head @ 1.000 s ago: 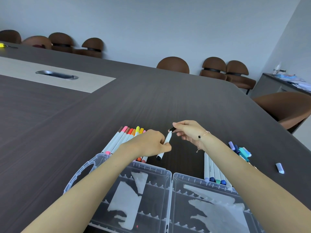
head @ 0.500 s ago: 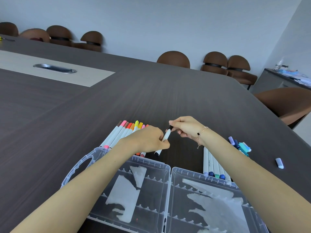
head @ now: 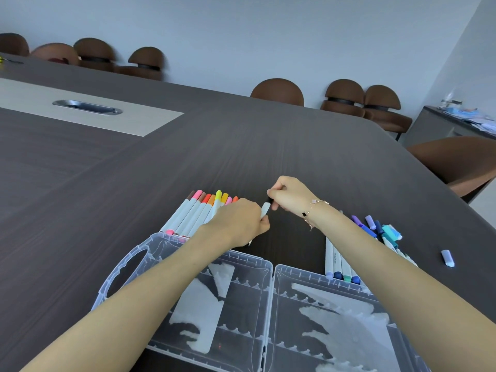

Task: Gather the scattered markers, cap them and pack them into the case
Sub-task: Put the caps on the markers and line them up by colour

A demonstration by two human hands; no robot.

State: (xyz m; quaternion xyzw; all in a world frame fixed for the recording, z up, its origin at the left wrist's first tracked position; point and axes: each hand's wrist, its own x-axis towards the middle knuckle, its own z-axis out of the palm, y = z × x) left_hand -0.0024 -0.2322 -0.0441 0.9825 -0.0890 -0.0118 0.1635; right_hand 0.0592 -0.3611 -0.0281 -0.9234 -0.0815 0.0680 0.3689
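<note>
Over the last second the right hand (head: 288, 193) has closed in on the left hand (head: 240, 224). The black cap (head: 269, 200) pinched in its fingertips, earlier just clear of the white marker (head: 265, 210), now sits at the marker's upper end. The marker's lower tip, visible before, is now mostly hidden under the left hand.

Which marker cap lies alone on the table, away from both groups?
The pale lilac cap at far right, on the bare table, separate from the blue-green marker pile.

Head camera looks down, close over table (head: 241, 146).
</note>
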